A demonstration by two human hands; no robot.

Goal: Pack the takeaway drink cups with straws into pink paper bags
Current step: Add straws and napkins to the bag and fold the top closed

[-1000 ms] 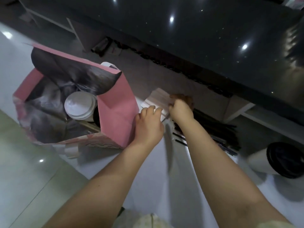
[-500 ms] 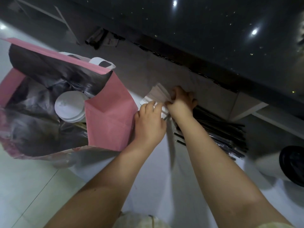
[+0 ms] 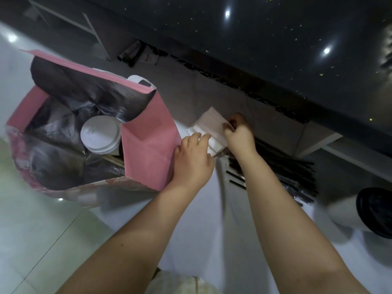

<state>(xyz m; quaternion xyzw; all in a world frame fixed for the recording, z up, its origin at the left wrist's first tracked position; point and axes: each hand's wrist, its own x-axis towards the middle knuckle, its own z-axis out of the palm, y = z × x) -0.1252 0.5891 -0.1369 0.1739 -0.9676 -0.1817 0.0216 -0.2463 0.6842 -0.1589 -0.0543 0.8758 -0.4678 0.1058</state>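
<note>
— One sheet of the napkins (image 3: 209, 124) is being pinched by your right grip (image 3: 239, 136).
— And your left grip (image 3: 193, 162) is resting straight-fingered on the stack's near edge, holding nothing.
— Your cup (image 3: 99, 134) is standing inside the open pink bag (image 3: 148, 153), just beside that left grip.
— Straws (image 3: 292, 177) are lying under your right forearm.

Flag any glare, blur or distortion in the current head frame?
Head view: dim overall; ceiling-light spots glare on the black counter; foil inside the pink bag glints; wide-angle bends the counter edge; the black-lidded cup at right is soft; right hand pinching the napkin stack and left hand are fairly sharp.
</note>
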